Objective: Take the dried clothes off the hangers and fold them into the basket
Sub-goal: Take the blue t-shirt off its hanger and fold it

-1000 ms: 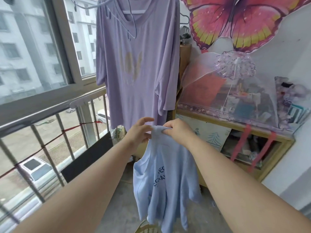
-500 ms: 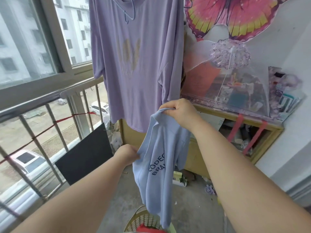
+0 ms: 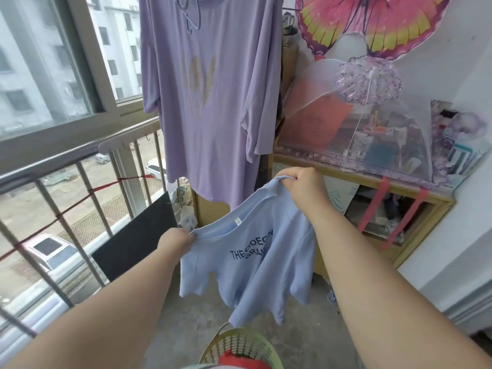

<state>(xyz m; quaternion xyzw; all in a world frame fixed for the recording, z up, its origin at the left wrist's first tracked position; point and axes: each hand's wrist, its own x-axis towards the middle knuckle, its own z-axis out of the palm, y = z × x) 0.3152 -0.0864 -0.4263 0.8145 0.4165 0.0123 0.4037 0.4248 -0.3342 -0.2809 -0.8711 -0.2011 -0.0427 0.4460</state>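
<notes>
A light blue T-shirt (image 3: 255, 265) with dark lettering hangs spread in the air between my hands. My left hand (image 3: 177, 242) pinches one shoulder, low and to the left. My right hand (image 3: 304, 186) grips the other shoulder, higher and to the right. Below the shirt's hem stands a pale green basket (image 3: 239, 344) with something red inside. A lilac T-shirt (image 3: 210, 102) still hangs on a hanger (image 3: 190, 20) above and behind the blue one.
A metal railing (image 3: 80, 198) with a red cord runs along the left under the window. A black board (image 3: 138, 235) leans against it. A wooden shelf (image 3: 372, 187) with a mesh food cover (image 3: 372, 123) stands at the right, before the white wall.
My hands have drawn apart along the blue shirt: the left went down and left to its other shoulder, the right stayed up. The shirt went from a bunched hang to spread out.
</notes>
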